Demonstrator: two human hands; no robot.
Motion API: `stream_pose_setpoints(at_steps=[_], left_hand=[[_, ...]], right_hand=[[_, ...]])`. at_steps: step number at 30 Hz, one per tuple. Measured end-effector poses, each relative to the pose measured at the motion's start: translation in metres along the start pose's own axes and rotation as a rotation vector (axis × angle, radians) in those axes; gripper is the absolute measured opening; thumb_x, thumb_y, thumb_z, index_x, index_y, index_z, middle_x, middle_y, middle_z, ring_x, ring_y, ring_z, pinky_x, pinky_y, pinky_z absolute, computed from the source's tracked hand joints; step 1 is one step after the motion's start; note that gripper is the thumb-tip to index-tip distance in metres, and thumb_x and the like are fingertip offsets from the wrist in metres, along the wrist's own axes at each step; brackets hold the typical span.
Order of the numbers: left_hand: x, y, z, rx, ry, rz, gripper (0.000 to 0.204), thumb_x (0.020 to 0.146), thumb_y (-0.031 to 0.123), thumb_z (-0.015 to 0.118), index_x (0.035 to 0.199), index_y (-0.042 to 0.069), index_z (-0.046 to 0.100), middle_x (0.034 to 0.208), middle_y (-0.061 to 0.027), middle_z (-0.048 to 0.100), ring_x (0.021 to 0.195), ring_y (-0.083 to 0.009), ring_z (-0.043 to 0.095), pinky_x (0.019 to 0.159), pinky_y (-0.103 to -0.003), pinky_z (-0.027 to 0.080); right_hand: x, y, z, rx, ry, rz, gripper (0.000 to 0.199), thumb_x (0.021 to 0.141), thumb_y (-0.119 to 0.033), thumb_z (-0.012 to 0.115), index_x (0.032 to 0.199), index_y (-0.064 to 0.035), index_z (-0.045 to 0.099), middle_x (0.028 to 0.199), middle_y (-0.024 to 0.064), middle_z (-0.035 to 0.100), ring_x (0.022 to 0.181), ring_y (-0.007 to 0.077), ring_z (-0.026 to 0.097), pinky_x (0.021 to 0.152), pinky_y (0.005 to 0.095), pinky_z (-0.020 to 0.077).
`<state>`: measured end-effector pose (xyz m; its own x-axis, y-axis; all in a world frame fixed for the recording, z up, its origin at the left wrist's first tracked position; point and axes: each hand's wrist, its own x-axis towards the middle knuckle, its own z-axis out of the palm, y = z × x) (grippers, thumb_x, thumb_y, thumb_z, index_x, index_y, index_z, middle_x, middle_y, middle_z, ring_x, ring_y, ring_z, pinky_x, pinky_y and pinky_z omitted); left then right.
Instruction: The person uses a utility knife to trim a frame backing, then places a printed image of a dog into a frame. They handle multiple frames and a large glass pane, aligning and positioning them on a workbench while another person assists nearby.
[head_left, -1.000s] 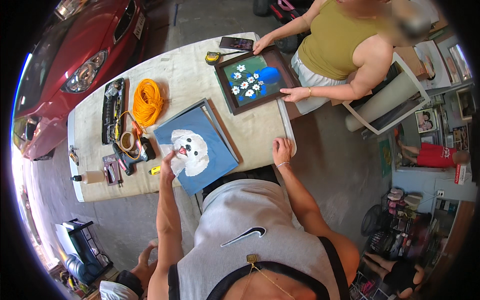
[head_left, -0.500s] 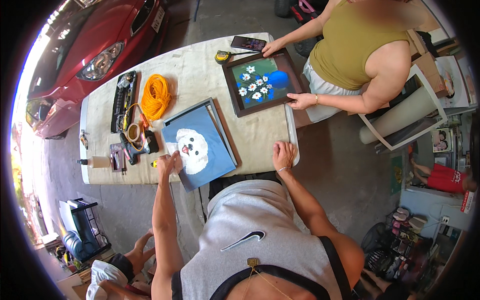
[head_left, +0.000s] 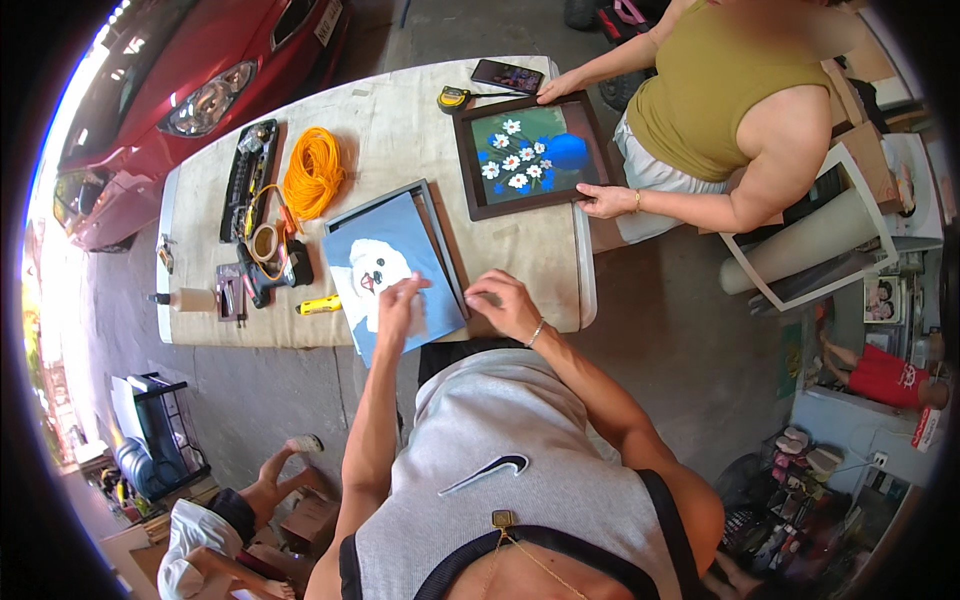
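- Head view, my hands: my left hand (head_left: 400, 305) lies on the blue dog painting (head_left: 385, 270), fingers loosely together and pressing its lower edge, pinching nothing that I can see; my right hand (head_left: 505, 305) sits curled just beside the painting's right corner, at the table's near edge; whether it grips anything I cannot tell.
- Head view, the painting: it rests in or on a dark frame (head_left: 440, 225) and its near corner hangs out past the table (head_left: 400, 110) edge; I judge that if I ease the pressure of my left hand it could tip and slide off toward me; a push at an angle might scrape the canvas against the frame's rim.
- Head view, the clutter: the yellow utility knife (head_left: 320, 305) lies just left of the painting; a careless sweep could knock it off or nick the canvas; the orange cord (head_left: 313, 172) and tape roll (head_left: 265, 242) sit near enough to snag.
- Head view, the other side: another person's hands hold a flower painting (head_left: 530, 152) close by; if both of us shift our frames at once, the corners may bump.
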<state>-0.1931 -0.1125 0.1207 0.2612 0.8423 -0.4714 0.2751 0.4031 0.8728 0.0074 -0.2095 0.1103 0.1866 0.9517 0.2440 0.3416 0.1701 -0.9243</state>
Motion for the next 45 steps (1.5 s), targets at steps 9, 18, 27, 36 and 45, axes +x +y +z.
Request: stream_pose_setpoints(at_steps=[9,18,27,36,45], left_hand=[[-0.023,0.014,0.056,-0.006,-0.182,0.029,0.045,0.096,0.041,0.052,0.073,0.004,0.06,0.063,0.0,0.055,0.055,-0.0064,0.046,0.049,-0.024,0.036],[-0.021,0.002,0.054,-0.039,-0.077,0.012,0.042,0.094,0.038,0.058,0.067,0.006,0.057,0.058,0.0007,0.052,0.051,-0.0071,0.046,0.045,-0.025,0.035],[0.008,-0.052,-0.096,-0.29,0.633,0.104,0.041,0.091,0.036,0.062,0.061,0.008,0.054,0.058,0.0015,0.051,0.051,-0.0066,0.046,0.046,-0.024,0.035],[0.054,-0.154,-0.177,0.234,1.187,-0.437,0.06,0.086,0.057,0.053,0.09,0.0,0.07,0.091,-0.0204,0.067,0.085,-0.0341,0.063,0.078,-0.044,0.048],[0.072,-0.142,-0.152,0.794,1.148,-0.414,0.049,0.092,0.053,0.044,0.098,0.01,0.068,0.099,-0.0151,0.064,0.09,-0.0339,0.061,0.075,-0.046,0.047]], right_hand=[[0.003,-0.018,0.005,-0.08,0.031,-0.01,0.012,0.065,-0.004,0.074,0.076,-0.0058,0.07,0.081,0.0068,0.055,0.078,0.021,0.055,0.069,0.0332,0.0462],[0.013,-0.026,0.001,0.063,-0.13,0.159,0.015,0.066,-0.007,0.078,0.079,-0.0064,0.07,0.077,0.0051,0.057,0.07,0.0168,0.057,0.064,0.03,0.0457],[0.006,0.059,-0.019,-0.313,-0.044,0.29,0.017,0.073,-0.023,0.075,0.081,-0.0088,0.07,0.082,0.0081,0.062,0.078,0.0243,0.06,0.071,0.036,0.0474],[0.013,0.12,-0.022,-0.924,0.246,0.205,0.024,0.079,-0.032,0.066,0.096,-0.0148,0.065,0.118,0.0098,0.052,0.116,0.0293,0.043,0.095,0.0475,0.0313],[0.024,0.118,-0.018,-1.058,0.263,0.216,0.036,0.082,-0.035,0.063,0.11,-0.0131,0.055,0.128,0.0135,0.043,0.126,0.0347,0.035,0.101,0.0515,0.0261]])
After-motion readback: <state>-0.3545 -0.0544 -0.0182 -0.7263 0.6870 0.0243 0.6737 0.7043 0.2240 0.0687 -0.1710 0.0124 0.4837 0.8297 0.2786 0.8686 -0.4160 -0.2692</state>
